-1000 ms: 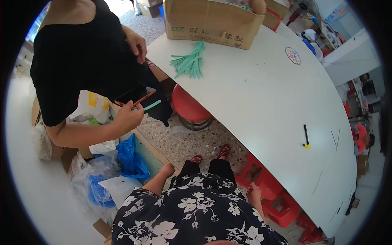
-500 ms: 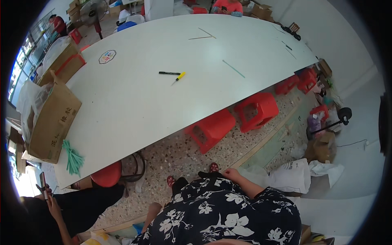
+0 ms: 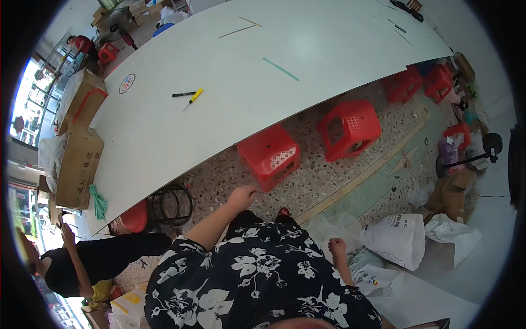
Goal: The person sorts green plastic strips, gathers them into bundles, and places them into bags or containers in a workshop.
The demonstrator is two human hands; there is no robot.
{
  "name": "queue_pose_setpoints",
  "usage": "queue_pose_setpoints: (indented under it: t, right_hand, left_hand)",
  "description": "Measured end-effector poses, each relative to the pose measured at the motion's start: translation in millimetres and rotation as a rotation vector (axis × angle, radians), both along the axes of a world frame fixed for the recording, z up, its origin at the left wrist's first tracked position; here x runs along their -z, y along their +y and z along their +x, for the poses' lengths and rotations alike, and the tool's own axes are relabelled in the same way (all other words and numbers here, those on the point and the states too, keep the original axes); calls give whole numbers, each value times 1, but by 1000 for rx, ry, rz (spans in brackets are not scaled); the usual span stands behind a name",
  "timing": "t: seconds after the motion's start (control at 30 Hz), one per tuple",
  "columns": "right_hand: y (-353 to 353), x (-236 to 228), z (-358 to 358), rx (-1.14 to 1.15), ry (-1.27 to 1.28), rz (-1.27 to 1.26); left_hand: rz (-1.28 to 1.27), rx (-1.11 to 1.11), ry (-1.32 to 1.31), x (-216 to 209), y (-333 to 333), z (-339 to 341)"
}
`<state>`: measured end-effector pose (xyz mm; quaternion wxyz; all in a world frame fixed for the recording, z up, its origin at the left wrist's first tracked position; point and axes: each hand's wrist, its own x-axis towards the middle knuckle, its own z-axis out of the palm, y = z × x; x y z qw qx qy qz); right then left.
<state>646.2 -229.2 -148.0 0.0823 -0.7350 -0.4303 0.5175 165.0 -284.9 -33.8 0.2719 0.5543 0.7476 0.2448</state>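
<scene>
My left hand (image 3: 241, 199) is swung forward in front of my body, over the floor just short of a red plastic stool (image 3: 269, 156). Its fingers are loosely curled, and nothing shows in them. Low at my right side hangs my right hand (image 3: 337, 247), closed in a loose fist with nothing visible inside. It is beside a clear plastic bag (image 3: 334, 226) and a white sack (image 3: 395, 238) on the floor. Neither hand touches the long white table (image 3: 159, 137). On that table lie a black pen (image 3: 183, 94), a yellow-handled pointed tool (image 3: 195, 96) and a green strip (image 3: 281, 69).
Cardboard boxes (image 3: 79, 167) and a green bundle of strips (image 3: 98, 204) sit at the table's left end. More red stools (image 3: 350, 130) stand along its edge. At the lower left, a person in black (image 3: 104, 257) sits by a round red stool (image 3: 133, 216). Bags and cartons line the right wall.
The view has shifted to the right along the table, and the stools appear closer. My left hand has swung forward; my right hand has dropped back to my side.
</scene>
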Motion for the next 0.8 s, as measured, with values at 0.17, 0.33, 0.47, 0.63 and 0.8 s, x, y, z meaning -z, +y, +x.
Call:
queue_pose_setpoints:
  t: [0.17, 0.33, 0.47, 0.63, 0.8]
  right_hand:
    - [-4, 13, 44, 219, 154, -78]
    - [-24, 18, 43, -70, -75, -23]
    - [-17, 14, 39, -255, -170, -39]
    - [58, -26, 9, 41, -2, -199]
    - [145, -52, -18, 135, 55, -138]
  left_hand:
    - [269, 202, 228, -60, 145, -23]
    - [223, 12, 404, -62, 293, -94]
    - [54, -147, 552, -39, 377, -134]
    - [161, -211, 621, -18, 430, -131]
    - [139, 57, 765, -20, 482, -142]
